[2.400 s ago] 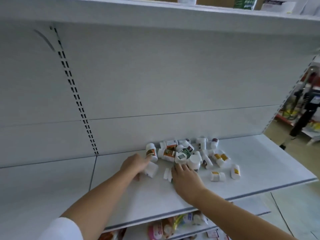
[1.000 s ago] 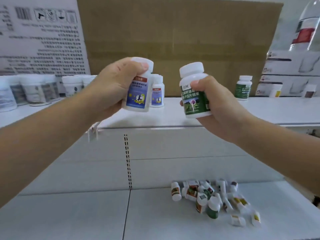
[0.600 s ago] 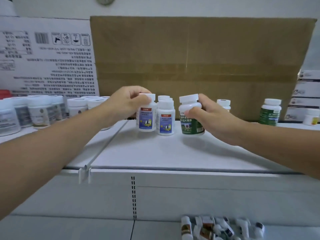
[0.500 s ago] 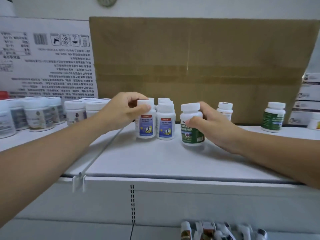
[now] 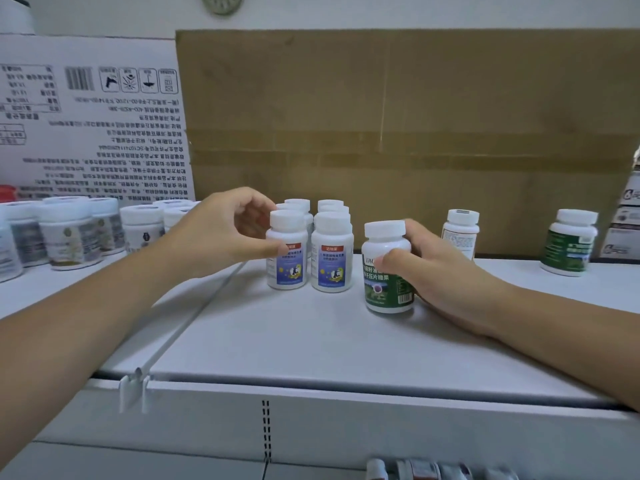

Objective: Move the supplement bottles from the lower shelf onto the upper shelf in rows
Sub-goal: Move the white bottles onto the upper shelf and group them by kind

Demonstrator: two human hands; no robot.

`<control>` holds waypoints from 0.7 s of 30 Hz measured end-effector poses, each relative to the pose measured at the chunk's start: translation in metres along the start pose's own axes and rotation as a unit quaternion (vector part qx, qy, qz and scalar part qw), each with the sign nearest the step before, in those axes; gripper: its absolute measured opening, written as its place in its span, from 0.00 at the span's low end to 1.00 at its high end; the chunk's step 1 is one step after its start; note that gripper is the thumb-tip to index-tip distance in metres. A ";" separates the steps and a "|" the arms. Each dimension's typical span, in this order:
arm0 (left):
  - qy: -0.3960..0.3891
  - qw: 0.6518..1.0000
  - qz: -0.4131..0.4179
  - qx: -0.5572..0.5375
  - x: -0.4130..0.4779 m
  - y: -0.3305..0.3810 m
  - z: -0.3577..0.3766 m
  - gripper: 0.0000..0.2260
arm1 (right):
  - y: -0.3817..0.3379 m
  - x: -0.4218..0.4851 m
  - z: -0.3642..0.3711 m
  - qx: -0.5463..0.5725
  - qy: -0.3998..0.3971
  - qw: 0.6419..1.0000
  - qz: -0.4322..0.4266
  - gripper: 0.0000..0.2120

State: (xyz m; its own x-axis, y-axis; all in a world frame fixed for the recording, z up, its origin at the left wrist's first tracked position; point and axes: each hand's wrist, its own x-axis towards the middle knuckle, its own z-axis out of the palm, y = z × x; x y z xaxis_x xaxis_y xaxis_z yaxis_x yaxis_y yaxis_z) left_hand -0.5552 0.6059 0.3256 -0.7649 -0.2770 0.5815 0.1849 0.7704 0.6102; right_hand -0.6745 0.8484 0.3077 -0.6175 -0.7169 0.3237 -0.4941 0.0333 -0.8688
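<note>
At the back, a wide brown cardboard box (image 5: 398,133), filling the wall behind the upper shelf (image 5: 311,341). To its left, a white carton (image 5: 90,126) with its print upside down. Along the shelf's left part, a crowd of white-capped jars (image 5: 69,237), fenced off by a thin divider rail (image 5: 194,317) running from the front edge toward the back.

Right of the rail, two short files of blue-label bottles (image 5: 331,265), upright and close together, the front pair side by side. Left hand (image 5: 225,230) cupped round the front-left blue bottle (image 5: 289,271): thumb on its side, fingers arched behind the cap, their contact hidden.

Just right of the files, a green-label bottle (image 5: 387,282) standing on the shelf, clamped in the right hand (image 5: 446,271), thumb across the shoulder, fingers wrapped behind. Behind that hand and partly hidden by it, a white bottle (image 5: 460,230) close to the box. Well to the right, a second green bottle (image 5: 568,247) standing alone. Beyond it, small stacked boxes (image 5: 627,220) at the frame's edge.

Along the bottom edge, the lower shelf (image 5: 138,462), with the tops of several lying bottles (image 5: 426,471) just showing. High on the wall, a round clock (image 5: 221,1), cut off.
</note>
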 end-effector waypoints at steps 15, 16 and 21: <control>-0.136 0.940 0.188 0.251 -0.016 0.099 0.031 0.21 | -0.010 -0.032 -0.064 -0.049 -0.017 0.998 0.033 0.22; -0.170 0.925 0.193 0.279 -0.015 0.104 0.042 0.23 | -0.007 -0.036 -0.073 -0.047 -0.009 0.998 0.033 0.18; -0.317 0.873 0.154 0.337 0.006 0.127 0.105 0.23 | 0.014 -0.052 -0.126 -0.051 0.052 0.996 0.042 0.18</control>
State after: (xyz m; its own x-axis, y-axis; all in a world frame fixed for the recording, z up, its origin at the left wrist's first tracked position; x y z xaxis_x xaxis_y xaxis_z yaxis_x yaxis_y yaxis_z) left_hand -0.6008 0.7627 0.3501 -0.9703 0.2117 0.1174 0.2001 0.9744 -0.1029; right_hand -0.7262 0.9741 0.3261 -0.7172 -0.6325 0.2924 -0.4935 0.1648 -0.8540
